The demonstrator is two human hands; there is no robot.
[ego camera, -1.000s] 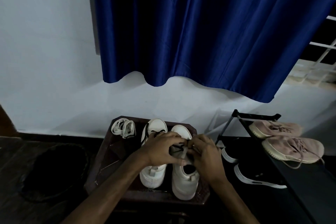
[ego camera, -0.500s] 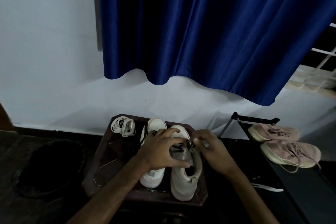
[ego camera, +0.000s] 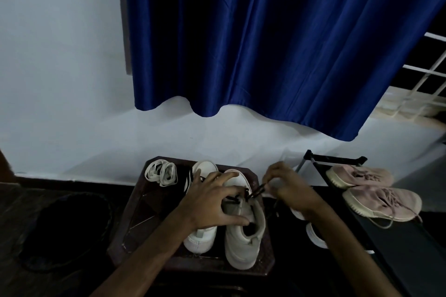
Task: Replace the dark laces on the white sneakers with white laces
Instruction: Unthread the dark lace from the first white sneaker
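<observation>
while left hand (ego camera: 212, 207) grips sneaker (ego camera: 243, 246) near table (ego camera: 263, 270) edge, right hand (ego camera: 287, 188) pinches dark lace (ego camera: 255, 191)

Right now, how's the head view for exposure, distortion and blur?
Head view: dim, underexposed at the bottom, the dark lace barely separates from shadow; the wall is brightest; wide-angle skews the curtain and window grille; left hand and right hand slightly soft; no glare.

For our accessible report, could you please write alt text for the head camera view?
A person's right hand pinches a dark lace drawn taut from a white sneaker that the left hand holds on a dark table; coiled white laces lie at its far corner.
</observation>
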